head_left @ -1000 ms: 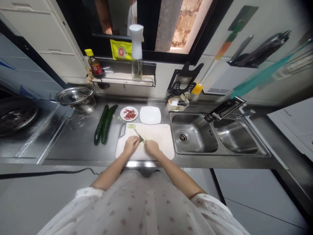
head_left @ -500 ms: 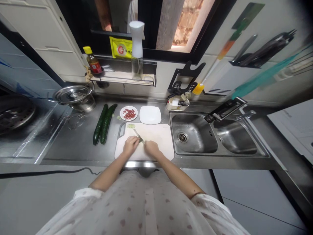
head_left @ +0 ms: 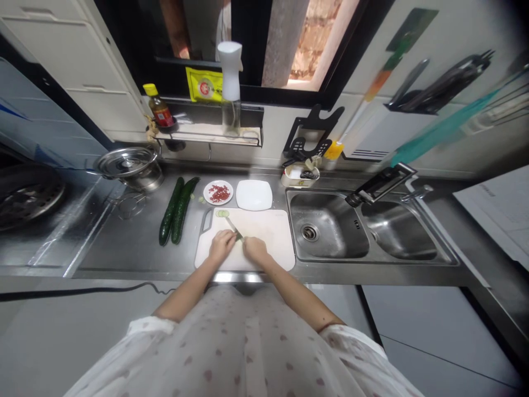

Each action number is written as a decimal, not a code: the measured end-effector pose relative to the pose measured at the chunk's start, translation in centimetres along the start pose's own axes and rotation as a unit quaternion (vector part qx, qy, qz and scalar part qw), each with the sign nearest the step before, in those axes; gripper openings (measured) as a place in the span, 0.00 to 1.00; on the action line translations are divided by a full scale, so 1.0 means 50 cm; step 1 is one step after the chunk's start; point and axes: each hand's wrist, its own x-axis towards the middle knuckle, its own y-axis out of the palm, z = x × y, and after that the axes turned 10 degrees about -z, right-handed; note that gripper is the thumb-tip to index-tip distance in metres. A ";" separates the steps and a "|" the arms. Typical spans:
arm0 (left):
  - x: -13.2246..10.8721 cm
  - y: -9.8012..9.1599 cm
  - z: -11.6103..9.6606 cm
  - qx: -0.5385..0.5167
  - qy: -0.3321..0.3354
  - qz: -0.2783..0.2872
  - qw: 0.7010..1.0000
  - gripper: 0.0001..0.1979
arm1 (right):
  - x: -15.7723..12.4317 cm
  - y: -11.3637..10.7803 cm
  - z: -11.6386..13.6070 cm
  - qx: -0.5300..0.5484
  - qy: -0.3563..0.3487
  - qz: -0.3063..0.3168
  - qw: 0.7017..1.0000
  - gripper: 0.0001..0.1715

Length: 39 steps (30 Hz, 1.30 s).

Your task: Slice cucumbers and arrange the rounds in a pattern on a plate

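A white cutting board (head_left: 270, 234) lies on the counter below both hands. My right hand (head_left: 255, 251) is closed round the handle of a small knife (head_left: 231, 225), whose blade points up and left across the board. My left hand (head_left: 223, 243) has its fingers bent and pressed together on the board, beside the blade. A small dark green piece of cucumber (head_left: 238, 237) shows at its fingertips, mostly hidden by the fingers and knife. Thin cucumber slices (head_left: 222, 213) overlap near the board's upper left edge.
Two whole cucumbers (head_left: 178, 215) lie left of the board. Behind it stand a plate of chopped red pieces (head_left: 219, 193) and a white square plate (head_left: 254, 194). A lidded steel pot (head_left: 132, 165) is at the left, a double sink (head_left: 328, 253) at the right.
The view has shifted slightly. Both hands stay at nearly the same place on the board, with the knife still between them and hardly moved.
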 end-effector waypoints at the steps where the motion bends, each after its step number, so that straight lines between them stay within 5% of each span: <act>1: 0.000 -0.001 0.000 0.002 0.000 0.001 1.000 0.10 | -0.001 0.000 0.002 0.000 0.002 0.002 1.000 0.20; 21: 0.000 -0.005 -0.009 -0.010 -0.011 -0.006 1.000 0.09 | -0.063 0.029 -0.033 -0.013 0.020 0.003 1.000 0.16; 39: 0.004 -0.010 -0.012 -0.009 -0.003 0.003 1.000 0.10 | -0.011 -0.009 0.011 -0.016 0.021 0.018 0.999 0.20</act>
